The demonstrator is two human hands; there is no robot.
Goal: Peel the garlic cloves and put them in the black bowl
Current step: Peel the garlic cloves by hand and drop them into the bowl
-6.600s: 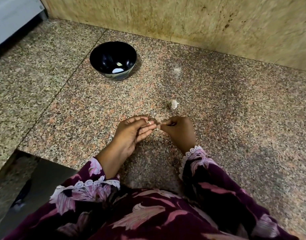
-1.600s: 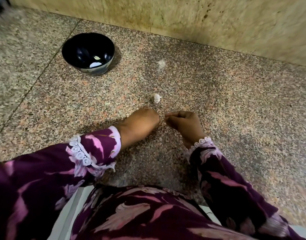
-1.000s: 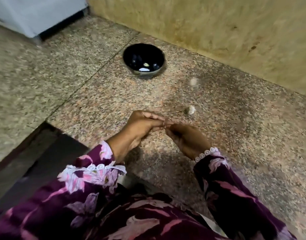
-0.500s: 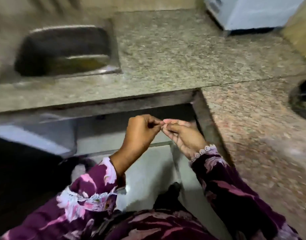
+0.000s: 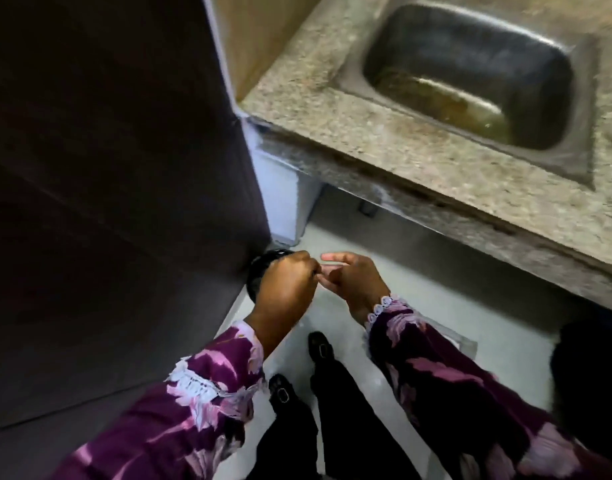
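Left hand (image 5: pixel 286 289) hides most of a black round object (image 5: pixel 263 263).

sleeves (image 5: pixel 446 379): purple, pink floral, white lace cuffs | trousers (image 5: pixel 346 403): black | shoes (image 5: pixel 320 346): black, buckled

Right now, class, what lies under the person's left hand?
A dark round object, perhaps a bin's rim, shows past the left hand on the pale floor. The hand covers most of it, so its contents cannot be seen.

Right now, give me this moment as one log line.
left hand: fingers curled, contents hidden | right hand: fingers loose, by left hand | both above floor | sink: ahead | bowl: out of view
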